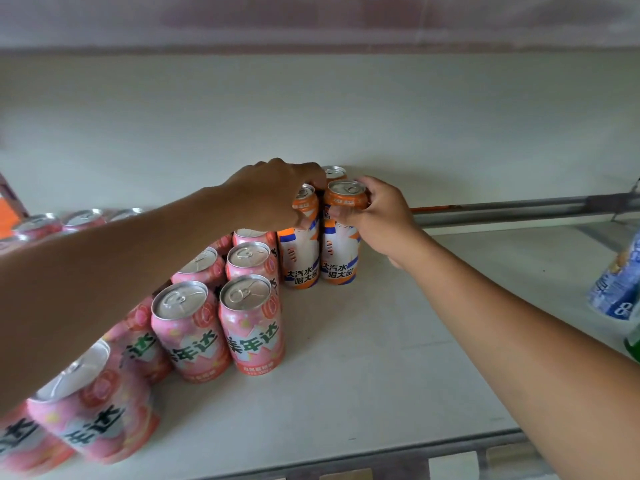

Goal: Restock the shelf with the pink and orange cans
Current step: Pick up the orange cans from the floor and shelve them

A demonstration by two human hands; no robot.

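Note:
Several pink cans (pixel 251 323) stand in rows on the left half of the white shelf (pixel 398 358). Two tall orange-and-white cans stand side by side behind them. My left hand (pixel 273 192) grips the top of the left orange can (pixel 299 258). My right hand (pixel 375 216) grips the top of the right orange can (pixel 341 251). A third orange can (pixel 333 172) shows only its top behind these two. Both held cans stand upright on the shelf.
A metal divider rail (pixel 519 209) runs across the shelf on the right. Behind it at the far right edge lies a blue-and-white packet or bottle (pixel 620 282). An orange item (pixel 10 209) sits at the far left. The shelf's metal front edge (pixel 415 455) runs along the bottom.

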